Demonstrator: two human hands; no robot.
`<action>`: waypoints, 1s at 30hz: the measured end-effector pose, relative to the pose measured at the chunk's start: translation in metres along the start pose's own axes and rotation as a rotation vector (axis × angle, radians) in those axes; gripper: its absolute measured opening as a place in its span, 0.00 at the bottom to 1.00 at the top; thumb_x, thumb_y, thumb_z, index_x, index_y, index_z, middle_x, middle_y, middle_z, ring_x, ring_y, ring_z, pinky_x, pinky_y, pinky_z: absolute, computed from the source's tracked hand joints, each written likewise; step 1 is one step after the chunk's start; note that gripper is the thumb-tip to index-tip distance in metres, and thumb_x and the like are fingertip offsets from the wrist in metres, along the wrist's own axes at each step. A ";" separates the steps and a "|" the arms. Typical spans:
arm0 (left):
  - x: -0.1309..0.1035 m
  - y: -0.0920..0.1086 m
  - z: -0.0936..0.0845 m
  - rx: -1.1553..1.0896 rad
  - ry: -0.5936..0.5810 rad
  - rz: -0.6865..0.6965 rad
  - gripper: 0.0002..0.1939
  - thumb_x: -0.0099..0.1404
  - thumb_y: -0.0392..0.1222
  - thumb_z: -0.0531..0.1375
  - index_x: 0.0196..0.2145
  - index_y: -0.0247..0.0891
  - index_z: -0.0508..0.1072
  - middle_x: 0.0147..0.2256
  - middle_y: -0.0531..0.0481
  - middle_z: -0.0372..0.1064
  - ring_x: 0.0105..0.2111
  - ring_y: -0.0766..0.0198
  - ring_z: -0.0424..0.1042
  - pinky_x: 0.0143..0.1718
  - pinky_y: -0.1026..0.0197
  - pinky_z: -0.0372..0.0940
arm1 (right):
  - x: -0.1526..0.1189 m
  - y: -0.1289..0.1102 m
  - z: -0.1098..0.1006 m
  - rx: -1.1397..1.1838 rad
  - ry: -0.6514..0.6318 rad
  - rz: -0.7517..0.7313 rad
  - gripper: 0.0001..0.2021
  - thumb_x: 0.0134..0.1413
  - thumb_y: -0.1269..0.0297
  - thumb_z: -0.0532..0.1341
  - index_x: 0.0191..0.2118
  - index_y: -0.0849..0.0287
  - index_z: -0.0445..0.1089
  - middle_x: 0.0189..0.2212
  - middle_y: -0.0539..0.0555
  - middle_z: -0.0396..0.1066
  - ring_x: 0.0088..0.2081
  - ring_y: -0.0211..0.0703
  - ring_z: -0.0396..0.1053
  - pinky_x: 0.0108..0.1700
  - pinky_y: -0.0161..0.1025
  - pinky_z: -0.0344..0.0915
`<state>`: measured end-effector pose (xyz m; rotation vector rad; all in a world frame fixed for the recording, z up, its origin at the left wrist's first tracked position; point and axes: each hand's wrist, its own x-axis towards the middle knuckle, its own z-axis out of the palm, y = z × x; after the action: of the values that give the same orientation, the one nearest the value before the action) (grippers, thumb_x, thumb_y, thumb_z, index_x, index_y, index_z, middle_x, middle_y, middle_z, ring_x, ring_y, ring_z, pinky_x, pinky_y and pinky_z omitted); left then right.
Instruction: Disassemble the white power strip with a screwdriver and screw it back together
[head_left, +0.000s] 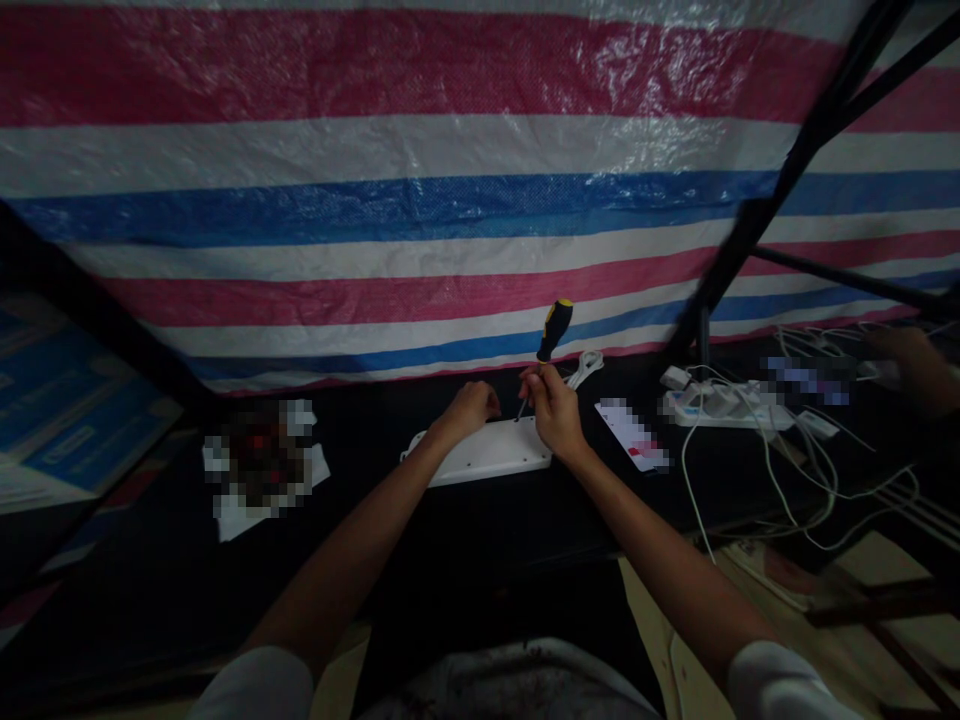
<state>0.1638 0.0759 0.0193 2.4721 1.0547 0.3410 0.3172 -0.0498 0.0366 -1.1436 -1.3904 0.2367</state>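
A long white power strip (489, 453) lies on the black table with small dark screw holes showing on its upper side. My right hand (553, 410) grips a screwdriver (555, 330) low down, near its shaft. The black and yellow handle stands up above my fingers, slightly tilted, and the tip meets the strip close to its far edge. Over the far left part of the strip, my left hand (471, 408) has its fingers curled together; whatever they hold, if anything, is hidden. A bundled white cable (586, 368) lies behind my right hand.
A card (631, 434) lies right of the strip. Farther right, another white power strip (727, 405) has plugs and tangled cables, near another person's hand (911, 360). Partly blurred items on paper (319, 465) lie left. Dark metal bars (795, 170) frame a striped sheet (420, 220).
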 end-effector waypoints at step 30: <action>-0.121 -0.022 -0.010 0.094 0.274 0.320 0.16 0.76 0.48 0.58 0.54 0.45 0.81 0.54 0.45 0.79 0.53 0.52 0.77 0.58 0.47 0.70 | -0.001 0.003 0.006 -0.035 -0.005 -0.003 0.11 0.76 0.54 0.53 0.45 0.53 0.68 0.29 0.47 0.70 0.28 0.40 0.66 0.33 0.37 0.62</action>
<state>0.0641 0.0041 0.0115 2.7371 0.7847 0.7632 0.3129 -0.0459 0.0326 -1.1706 -1.4052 0.2134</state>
